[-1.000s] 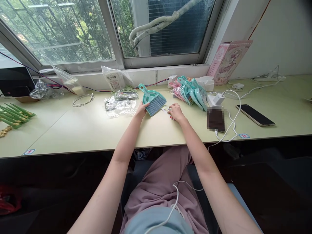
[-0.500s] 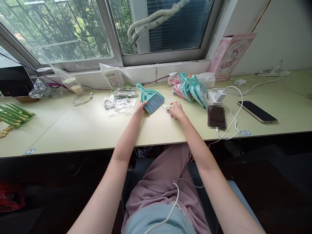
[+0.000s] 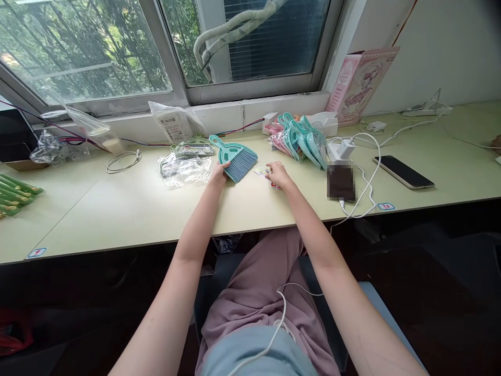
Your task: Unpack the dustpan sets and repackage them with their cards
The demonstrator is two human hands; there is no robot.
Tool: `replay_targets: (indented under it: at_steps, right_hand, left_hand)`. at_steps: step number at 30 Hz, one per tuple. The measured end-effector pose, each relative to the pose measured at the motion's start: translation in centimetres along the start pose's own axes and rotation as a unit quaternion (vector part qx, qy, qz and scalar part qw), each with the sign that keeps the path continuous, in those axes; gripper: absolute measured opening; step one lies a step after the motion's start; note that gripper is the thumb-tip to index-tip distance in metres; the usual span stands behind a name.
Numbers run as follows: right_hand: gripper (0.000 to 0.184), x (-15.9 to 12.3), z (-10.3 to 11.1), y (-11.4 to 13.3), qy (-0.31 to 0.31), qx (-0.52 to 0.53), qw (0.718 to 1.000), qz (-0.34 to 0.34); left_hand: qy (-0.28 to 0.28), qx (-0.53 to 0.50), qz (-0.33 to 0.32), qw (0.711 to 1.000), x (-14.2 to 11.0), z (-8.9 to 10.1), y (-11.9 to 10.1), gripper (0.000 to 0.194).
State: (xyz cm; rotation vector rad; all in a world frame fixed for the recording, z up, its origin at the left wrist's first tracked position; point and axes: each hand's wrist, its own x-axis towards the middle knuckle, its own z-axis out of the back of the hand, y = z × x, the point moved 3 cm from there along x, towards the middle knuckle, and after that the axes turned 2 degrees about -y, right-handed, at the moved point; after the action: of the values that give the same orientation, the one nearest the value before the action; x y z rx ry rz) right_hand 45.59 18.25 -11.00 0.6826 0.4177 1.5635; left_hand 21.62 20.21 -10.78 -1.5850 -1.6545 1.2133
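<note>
A mint-green mini dustpan with a grey-bristled brush (image 3: pixel 241 165) lies tilted at the middle of the desk, handle pointing up and left. My left hand (image 3: pixel 220 171) grips its lower left edge, thumb on top and the other fingers hidden underneath. To the right of the bristles, my right hand (image 3: pixel 278 173) rests low over some small colourful stickers (image 3: pixel 261 172), fingers apart and slightly bent. A red-patterned piece (image 3: pixel 275 185) shows below its palm. Whether the fingertips press on the stickers is hard to see.
Several bagged teal and pink dustpan sets (image 3: pixel 299 138) lie behind my right hand. Right of them are a charger with white cables (image 3: pixel 344 150) and a phone (image 3: pixel 404 172). Clear plastic packaging (image 3: pixel 186 169) lies left, with a coiled cable (image 3: pixel 123 161) beyond.
The view has shifted slightly, moving the desk items left. My left hand stays on the dustpan set. My right fingers have moved a little over the stickers, uncovering more of the red-patterned piece.
</note>
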Motion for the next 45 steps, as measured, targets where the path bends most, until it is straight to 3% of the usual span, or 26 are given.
replay_targets:
  at_steps: [3,10,13,17,21,25,31,37,41,45]
  right_hand:
    - [0.056,0.3,0.3,-0.4,0.005,0.024,1.0,-0.002]
    - [0.049,0.0,0.7,0.0,0.02,0.105,0.994,-0.015]
    - [0.035,-0.4,0.8,0.8,0.023,0.169,0.985,-0.017]
    - [0.014,-1.1,1.3,2.1,0.065,0.355,0.932,-0.01]
    - [0.031,-1.7,2.2,2.6,0.081,0.493,0.866,0.002]
    - [0.033,-1.4,2.7,1.8,0.051,0.538,0.84,-0.049]
    - [0.025,-0.8,2.1,1.6,0.056,0.497,0.861,-0.092]
    - [0.014,-0.6,1.5,1.0,0.03,0.425,0.895,-0.133]
    - [0.016,-0.3,1.5,0.0,-0.011,0.417,0.896,-0.151]
    - [0.013,-0.2,1.4,-0.2,-0.007,0.429,0.89,-0.152]
  left_hand:
    - [-0.003,0.0,0.005,1.0,0.1,0.0,0.0,0.056]
    - [-0.013,-0.001,0.012,1.0,0.1,-0.1,0.1,0.055]
    - [-0.004,-0.003,0.001,1.0,0.0,-0.3,0.0,0.051]
    - [0.007,-0.004,-0.009,1.0,-0.3,-0.5,-0.1,0.047]
    - [0.037,0.011,-0.016,0.999,-0.6,-0.9,0.2,0.046]
    - [0.087,0.026,-0.035,0.995,-1.1,-1.7,0.7,0.044]
    - [0.176,0.048,-0.038,0.983,-1.7,-2.9,1.7,0.049]
    - [0.19,0.05,-0.033,0.98,-1.9,-3.2,1.8,0.039]
    - [0.175,0.04,-0.025,0.983,-2.3,-3.2,1.6,0.043]
    - [0.208,0.039,-0.033,0.977,-2.8,-3.7,1.4,0.057]
